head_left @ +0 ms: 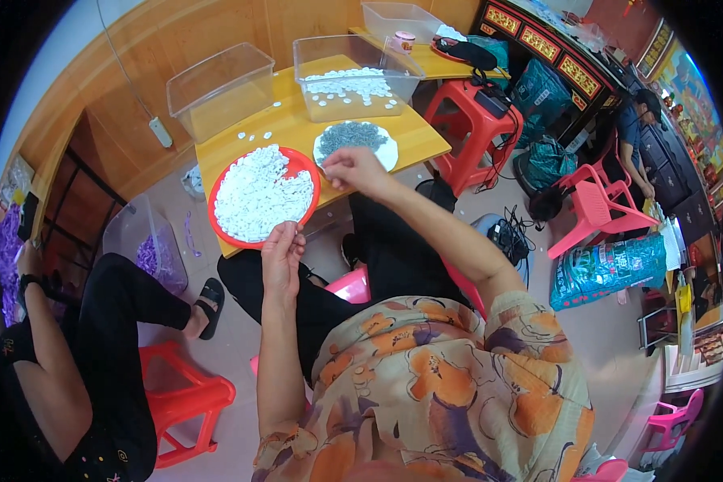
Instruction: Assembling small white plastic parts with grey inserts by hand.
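On yellow table [422,145], note round red tray [299,164] heaped with small white pieces [257,197], partly bare. Alongside, note left hand [280,255] and right hand [359,171] pinched at tips; cannot tell around what.

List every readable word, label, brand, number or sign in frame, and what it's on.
Teal sack: large printed characters; not transcribed here.
Red-and-gold panels, upper right: gold markings, too small to read reliably.
Dark board, far upper right: gold markings, too blurred to read.
Pink jar: label too small to read.
Red tray, white pieces: no text visible.
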Demonstrator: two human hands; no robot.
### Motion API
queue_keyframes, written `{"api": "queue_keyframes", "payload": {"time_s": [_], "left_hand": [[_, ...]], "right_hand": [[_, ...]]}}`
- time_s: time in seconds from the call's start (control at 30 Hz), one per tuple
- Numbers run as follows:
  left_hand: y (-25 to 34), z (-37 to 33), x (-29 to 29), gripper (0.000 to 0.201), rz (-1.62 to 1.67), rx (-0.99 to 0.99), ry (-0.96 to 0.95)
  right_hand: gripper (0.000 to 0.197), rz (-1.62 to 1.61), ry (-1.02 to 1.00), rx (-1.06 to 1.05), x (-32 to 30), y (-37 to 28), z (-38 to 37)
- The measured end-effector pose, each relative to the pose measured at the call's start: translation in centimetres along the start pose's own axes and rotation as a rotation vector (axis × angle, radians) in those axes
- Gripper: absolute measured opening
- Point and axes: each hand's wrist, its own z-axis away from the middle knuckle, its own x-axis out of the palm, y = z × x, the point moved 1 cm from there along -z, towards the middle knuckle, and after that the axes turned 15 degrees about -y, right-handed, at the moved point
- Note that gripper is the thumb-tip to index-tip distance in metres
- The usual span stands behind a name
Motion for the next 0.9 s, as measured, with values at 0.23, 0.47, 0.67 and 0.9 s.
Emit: {"api": "queue_keyframes", "payload": {"time_s": [0.23,0.47,0.67,0.9], "left_hand": [[0.6,0.5,1.9,0.016,-0.594,0.214,0.134],[0.8,0.7,2.2,0.015,-0.733,0.229,0.217],[0.9,1.0,3.5,0.016,-0.932,0.359,0.189],[1.2,1.5,3.6,0.010,-1.243,0.578,0.289]], "right_hand": [[0.014,-0.245,-0.061,0.066,8.4,-0.1,2.0],[0.015,-0.467,0.110,0.114,10.2,0.1,2.4],[0.013,-0.718,0.201,0.125,10.1,0.4,3.0],[0.016,-0.635,0.227,0.122,11.0,-1.0,3.9]]}}
